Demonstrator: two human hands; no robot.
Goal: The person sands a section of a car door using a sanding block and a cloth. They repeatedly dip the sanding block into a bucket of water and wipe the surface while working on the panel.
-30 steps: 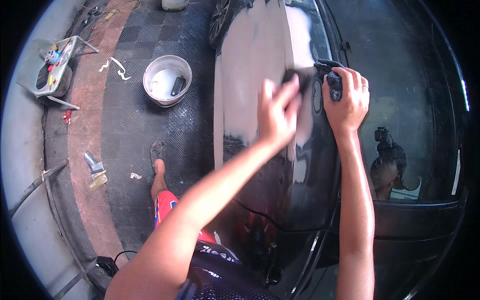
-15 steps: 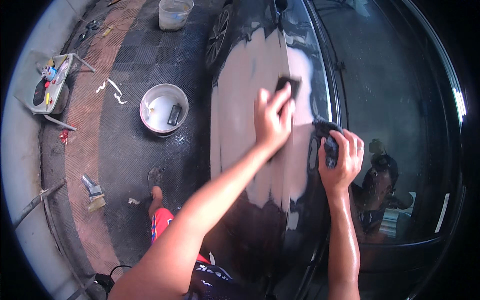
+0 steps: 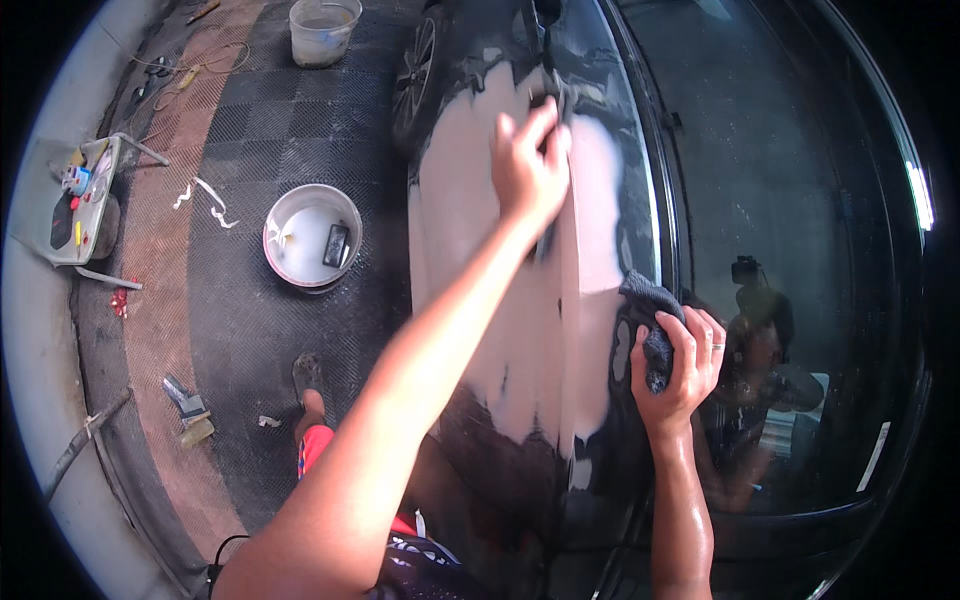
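A black car stretches along in front of me, its side panel covered by a large pale, sanded-looking patch with a raised crease line. Near the patch's far end, my left hand is closed on a dark sanding block, mostly hidden behind the fingers and pressed to the surface. My right hand grips a bunched dark grey cloth beside the patch's right edge, just below the window glass. Part of the cloth hangs out past the fingers.
Left of the car stands a bucket of cloudy water with a black block in it. Another bucket stands farther off. A pale chair by the wall carries small items. Cords, tape scraps and a scraper-like tool lie on the mat floor.
My left hand has slid the sanding block farther away along the panel and slightly left. My right hand keeps the cloth and sits slightly lower in view; the whole view has shifted a little.
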